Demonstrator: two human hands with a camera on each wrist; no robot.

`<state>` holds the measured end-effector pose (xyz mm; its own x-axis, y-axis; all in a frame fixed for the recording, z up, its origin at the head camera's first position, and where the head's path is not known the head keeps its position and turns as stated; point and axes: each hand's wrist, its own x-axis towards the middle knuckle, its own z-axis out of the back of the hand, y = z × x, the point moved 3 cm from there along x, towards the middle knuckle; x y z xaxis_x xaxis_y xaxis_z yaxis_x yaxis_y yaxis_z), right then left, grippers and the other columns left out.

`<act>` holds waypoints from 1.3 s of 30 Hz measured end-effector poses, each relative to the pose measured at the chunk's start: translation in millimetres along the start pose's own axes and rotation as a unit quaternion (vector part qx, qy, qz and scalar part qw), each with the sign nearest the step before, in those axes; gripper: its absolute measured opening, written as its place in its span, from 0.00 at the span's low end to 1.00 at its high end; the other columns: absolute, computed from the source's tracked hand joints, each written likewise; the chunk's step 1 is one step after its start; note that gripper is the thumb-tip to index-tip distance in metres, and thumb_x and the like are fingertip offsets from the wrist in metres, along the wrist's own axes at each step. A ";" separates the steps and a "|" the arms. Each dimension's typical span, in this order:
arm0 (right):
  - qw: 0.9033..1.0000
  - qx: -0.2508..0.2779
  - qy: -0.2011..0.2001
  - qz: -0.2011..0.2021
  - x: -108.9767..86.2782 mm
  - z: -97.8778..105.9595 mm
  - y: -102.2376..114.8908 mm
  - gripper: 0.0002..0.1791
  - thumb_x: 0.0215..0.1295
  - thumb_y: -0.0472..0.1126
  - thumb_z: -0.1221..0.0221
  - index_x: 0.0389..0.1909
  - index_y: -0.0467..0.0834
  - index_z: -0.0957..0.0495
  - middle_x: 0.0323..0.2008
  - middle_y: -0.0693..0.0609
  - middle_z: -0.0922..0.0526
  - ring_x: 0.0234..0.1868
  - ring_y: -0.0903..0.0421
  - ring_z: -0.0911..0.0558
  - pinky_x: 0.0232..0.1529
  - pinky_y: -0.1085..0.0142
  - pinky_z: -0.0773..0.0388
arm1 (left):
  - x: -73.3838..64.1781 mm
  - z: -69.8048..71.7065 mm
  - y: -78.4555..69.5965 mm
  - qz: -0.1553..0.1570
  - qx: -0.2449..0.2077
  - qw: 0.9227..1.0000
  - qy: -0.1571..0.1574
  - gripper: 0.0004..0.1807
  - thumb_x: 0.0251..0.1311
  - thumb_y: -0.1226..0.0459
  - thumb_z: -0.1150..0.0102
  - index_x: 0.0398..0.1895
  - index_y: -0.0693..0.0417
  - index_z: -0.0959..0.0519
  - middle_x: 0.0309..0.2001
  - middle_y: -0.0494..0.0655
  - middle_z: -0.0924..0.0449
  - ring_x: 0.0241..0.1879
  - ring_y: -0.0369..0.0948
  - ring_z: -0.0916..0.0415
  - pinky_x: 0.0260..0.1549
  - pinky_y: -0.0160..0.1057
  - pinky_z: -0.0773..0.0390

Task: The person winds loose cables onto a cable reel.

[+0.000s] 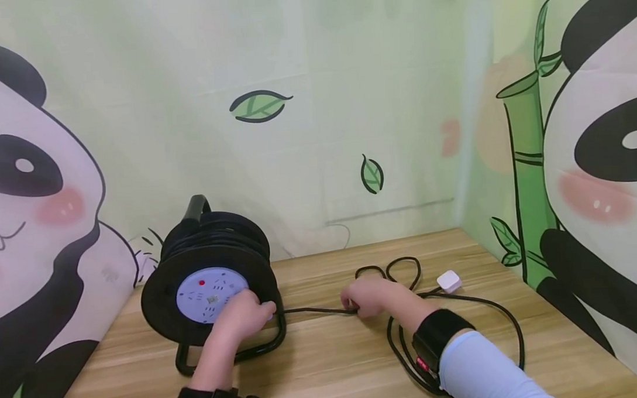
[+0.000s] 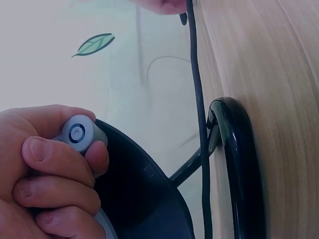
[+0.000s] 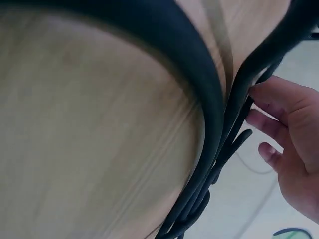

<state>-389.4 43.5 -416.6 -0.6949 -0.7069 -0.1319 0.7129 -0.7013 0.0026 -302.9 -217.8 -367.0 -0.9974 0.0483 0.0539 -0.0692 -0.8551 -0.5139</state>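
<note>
1. One cable reel (image 1: 210,273) stands on the left part of the wooden worktop (image 1: 335,362), near the far wall. It is black, with one carrying handle (image 1: 195,208) on top and a tubular foot (image 1: 260,348) resting on the worktop.
2. The reel's near face carries one pale round socket plate (image 1: 206,293) with one red dot on it.
3. The left hand (image 1: 243,319) is at the right edge of that plate. In the left wrist view its fingers (image 2: 55,164) are curled round one small grey knob (image 2: 79,133), so this grip is clamped on the knob.
4. One black cable (image 1: 312,310) runs from the reel's right side, low over the worktop, to the right hand (image 1: 369,295).
5. The right hand lies on the worktop to the right of the reel, its grip closed on the cable where the straight run ends. The right wrist view shows its fingers (image 3: 271,124) against several black strands.
6. To the right of that hand, the cable lies in loose loops (image 1: 400,269) on the worktop, some far and some near, passing under the right forearm.
7. One white plug (image 1: 449,281) lies at the far right of the loops, touching the cable.
8. Each wrist wears one black band.
</note>
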 end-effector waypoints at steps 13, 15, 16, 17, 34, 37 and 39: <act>0.994 0.051 -0.090 0.016 -9.9 79.3 -14.9 0.10 0.66 0.36 0.49 0.26 0.50 0.35 0.21 0.56 0.35 0.22 0.60 0.35 0.25 0.67 0.38 | 1.3 2.5 0.6 0.005 -0.006 1.000 -0.007 0.19 0.59 0.55 0.45 0.14 0.53 0.32 0.17 0.45 0.36 0.18 0.43 0.34 0.16 0.39 0.36; 0.993 0.034 -0.116 0.017 -12.5 93.1 -17.9 0.08 0.67 0.38 0.50 0.28 0.50 0.35 0.21 0.56 0.36 0.22 0.60 0.35 0.24 0.66 0.38 | 2.5 3.0 -0.4 0.008 -0.007 1.000 -0.005 0.19 0.59 0.54 0.45 0.15 0.54 0.32 0.17 0.46 0.35 0.18 0.43 0.34 0.16 0.39 0.36; 0.992 0.013 -0.128 0.014 -14.5 99.2 -18.9 0.08 0.67 0.39 0.50 0.28 0.50 0.36 0.21 0.56 0.36 0.22 0.60 0.36 0.24 0.66 0.39 | 3.1 3.0 -0.6 0.008 -0.007 1.000 -0.005 0.19 0.60 0.54 0.45 0.16 0.54 0.31 0.18 0.46 0.35 0.18 0.43 0.34 0.17 0.39 0.36; 0.990 -0.008 -0.137 0.009 -16.3 104.7 -19.7 0.08 0.68 0.41 0.49 0.29 0.50 0.36 0.20 0.57 0.36 0.21 0.59 0.35 0.24 0.65 0.39 | 3.6 3.1 -1.2 0.008 -0.007 1.000 -0.004 0.18 0.60 0.54 0.45 0.17 0.55 0.30 0.19 0.47 0.34 0.19 0.43 0.33 0.17 0.39 0.35; 0.905 -0.290 -0.239 -0.201 -56.3 143.0 -66.7 0.12 0.67 0.45 0.44 0.24 0.47 0.26 0.18 0.53 0.26 0.23 0.51 0.26 0.33 0.53 0.32 | 4.3 2.3 -1.9 0.009 -0.012 1.000 -0.004 0.18 0.60 0.53 0.45 0.18 0.55 0.29 0.19 0.47 0.34 0.20 0.44 0.33 0.18 0.40 0.35; 0.907 -0.251 -0.246 -0.231 -62.3 144.2 -75.3 0.18 0.67 0.50 0.44 0.18 0.48 0.28 0.15 0.54 0.29 0.20 0.51 0.27 0.27 0.54 0.31 | 3.2 2.4 -1.2 0.011 -0.015 1.000 -0.002 0.18 0.60 0.54 0.45 0.19 0.56 0.28 0.20 0.48 0.33 0.20 0.44 0.33 0.18 0.40 0.35; 0.908 -0.220 -0.240 -0.265 -65.9 144.1 -81.1 0.23 0.68 0.57 0.46 0.17 0.48 0.28 0.15 0.53 0.29 0.20 0.51 0.27 0.24 0.55 0.31 | 3.2 2.0 -0.9 0.009 -0.016 1.000 -0.003 0.18 0.60 0.54 0.45 0.19 0.56 0.28 0.19 0.48 0.33 0.20 0.44 0.33 0.18 0.40 0.35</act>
<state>-415.0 133.7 -265.3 -0.8375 -0.3131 0.4479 0.1616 -0.9248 -0.3443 -306.0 -217.9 -364.7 -0.9983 0.0307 0.0491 -0.0524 -0.8393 -0.5411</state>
